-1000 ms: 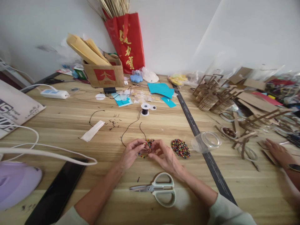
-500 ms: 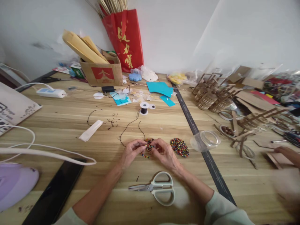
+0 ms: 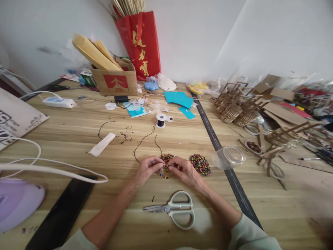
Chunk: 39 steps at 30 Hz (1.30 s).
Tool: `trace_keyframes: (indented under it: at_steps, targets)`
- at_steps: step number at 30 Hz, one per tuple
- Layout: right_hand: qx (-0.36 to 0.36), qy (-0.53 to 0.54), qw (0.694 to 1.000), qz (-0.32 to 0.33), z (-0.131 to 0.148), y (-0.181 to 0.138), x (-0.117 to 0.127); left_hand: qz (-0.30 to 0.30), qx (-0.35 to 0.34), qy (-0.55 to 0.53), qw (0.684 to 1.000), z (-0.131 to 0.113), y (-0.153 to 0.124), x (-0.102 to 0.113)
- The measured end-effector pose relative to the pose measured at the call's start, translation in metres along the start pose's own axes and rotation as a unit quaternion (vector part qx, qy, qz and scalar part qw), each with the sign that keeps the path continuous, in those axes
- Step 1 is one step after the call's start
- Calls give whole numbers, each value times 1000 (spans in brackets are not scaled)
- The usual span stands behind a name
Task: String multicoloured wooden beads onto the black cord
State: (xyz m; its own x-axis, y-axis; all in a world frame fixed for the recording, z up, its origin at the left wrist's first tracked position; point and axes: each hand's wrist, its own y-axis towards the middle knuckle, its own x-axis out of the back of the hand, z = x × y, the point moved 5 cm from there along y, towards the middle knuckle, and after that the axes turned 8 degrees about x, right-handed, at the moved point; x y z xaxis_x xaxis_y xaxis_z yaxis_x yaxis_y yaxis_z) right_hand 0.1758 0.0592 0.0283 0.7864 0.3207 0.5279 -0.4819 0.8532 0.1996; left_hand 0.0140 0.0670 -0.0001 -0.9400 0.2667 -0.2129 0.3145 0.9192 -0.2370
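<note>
A short string of colourful beads (image 3: pixel 163 176) hangs in a loop under my fingertips. My left hand (image 3: pixel 148 169) pinches this beaded cord between thumb and forefinger. My right hand (image 3: pixel 185 171) is pinched close beside it, at the other side of the loop; fingers partly hide what lies between the tips. Just behind the fingertips lies a small pile of loose beads (image 3: pixel 167 158). A larger bead pile (image 3: pixel 199 164) is right of my right hand. Black cord (image 3: pixel 140 142) curves over the table from a white spool (image 3: pixel 161 121). Scissors (image 3: pixel 179 209) rest between my forearms.
On the left are a white paper strip (image 3: pixel 102 144), a black phone-like slab (image 3: pixel 62 211), a white cable (image 3: pixel 65 168) and a power strip (image 3: pixel 59 102). A clear plastic jar (image 3: pixel 229 157) stands right, near small woven baskets (image 3: pixel 231 107). Blue cards (image 3: pixel 179 99) lie behind.
My right fingertips have shifted slightly, and the bead loop hangs a little lower. The other person's hand at the right edge has left the thin tool area and is out of view.
</note>
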Motion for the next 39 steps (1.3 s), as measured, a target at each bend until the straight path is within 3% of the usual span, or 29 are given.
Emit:
trace_keyframes:
  at_steps: [6,16,25,32,39]
  targets:
    - [-13,16,1000,6,-4,-2,-7,19,-1,8,1000,-3,-3,-3]
    - [65,21,998,9,2,-1,-5,-11,5,7,1000,-1,-1,1]
    - [-26,113,992,-49,-16,-3,-9,2,9,25,1000,3,1,-3]
    - [33,78,995,-58,-7,-2,-10,-1,11,34,999,-1,0,-3]
    - [39,112,992,-44,-6,-3,-11,13,16,35,999,0,1,-4]
